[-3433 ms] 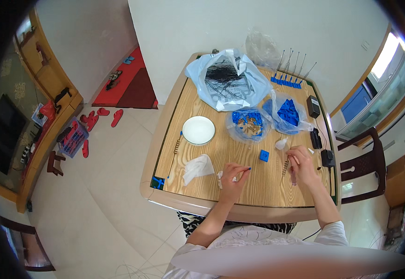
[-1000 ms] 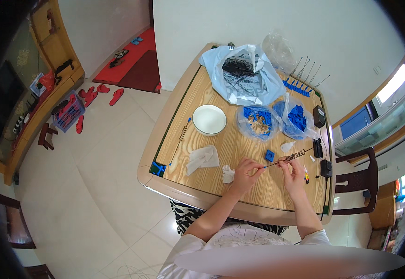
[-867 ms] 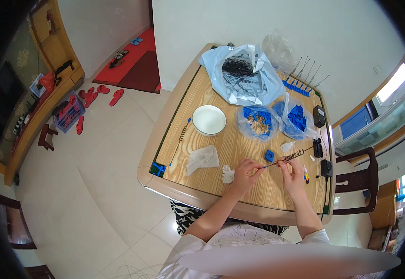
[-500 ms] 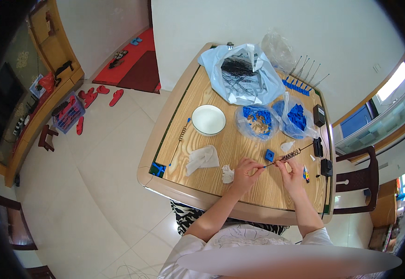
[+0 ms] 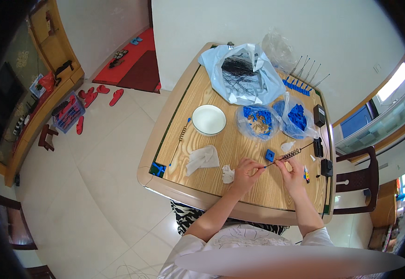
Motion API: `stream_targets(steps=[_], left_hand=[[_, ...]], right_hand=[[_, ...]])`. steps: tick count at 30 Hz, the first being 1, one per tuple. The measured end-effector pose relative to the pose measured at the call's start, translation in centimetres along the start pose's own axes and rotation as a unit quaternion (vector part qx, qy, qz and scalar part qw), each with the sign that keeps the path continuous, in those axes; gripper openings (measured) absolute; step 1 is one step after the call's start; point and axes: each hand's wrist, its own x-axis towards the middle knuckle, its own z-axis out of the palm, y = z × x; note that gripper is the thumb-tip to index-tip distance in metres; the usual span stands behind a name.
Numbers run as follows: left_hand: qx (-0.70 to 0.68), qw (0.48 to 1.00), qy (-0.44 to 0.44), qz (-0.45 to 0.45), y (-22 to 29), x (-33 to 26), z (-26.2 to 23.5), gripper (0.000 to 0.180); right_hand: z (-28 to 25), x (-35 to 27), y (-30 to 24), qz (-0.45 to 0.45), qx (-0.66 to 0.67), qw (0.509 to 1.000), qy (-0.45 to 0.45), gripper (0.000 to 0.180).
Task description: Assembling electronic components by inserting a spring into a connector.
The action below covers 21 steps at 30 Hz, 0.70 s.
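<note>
A dark coiled wire spring [image 5: 292, 154] with long straight ends lies across both hands over the table's front right. My left hand [image 5: 247, 174] pinches its left end, where a small blue tip shows at the fingertips. Just below the coil, my right hand [image 5: 292, 173] grips the wire between thumb and fingers. A small blue square block [image 5: 270, 155] stands on the wood right behind the hands. Beside my left wrist lies a crumpled white tissue [image 5: 228, 174]. A small yellow and dark tube [image 5: 306, 175] lies to the right of my right hand.
Behind the hands sit a bag of blue and tan pieces [image 5: 257, 122], a bag of blue pieces [image 5: 297, 117] and a large bag of dark springs [image 5: 239, 69]. A white bowl [image 5: 208, 120], a folded cloth [image 5: 202, 160] and another spring [image 5: 182, 135] lie left. Black boxes [image 5: 319, 115] line the right edge.
Both hands keep their hold on the spring in nearly the same place. No other thing has visibly moved.
</note>
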Motion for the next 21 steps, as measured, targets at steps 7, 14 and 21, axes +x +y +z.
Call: stream_targets(steps=[7, 14, 21], left_hand=[[-0.004, 1.000, -0.005, 0.000, 0.2, 0.1, 0.0, 0.011], [-0.003, 1.000, -0.010, 0.004, 0.4, 0.1, -0.2, 0.010], [0.005, 1.000, 0.002, -0.009, 1.6, 1.0, -1.3, 0.011]], right_hand=[[-0.3, 0.2, -0.8, -0.002, -0.012, 1.000, 0.006, 0.012], [-0.2, 0.4, -1.0, -0.009, -0.020, 1.000, 0.003, 0.013], [0.0, 2.5, -2.9, -0.027, -0.025, 0.999, 0.014, 0.015]])
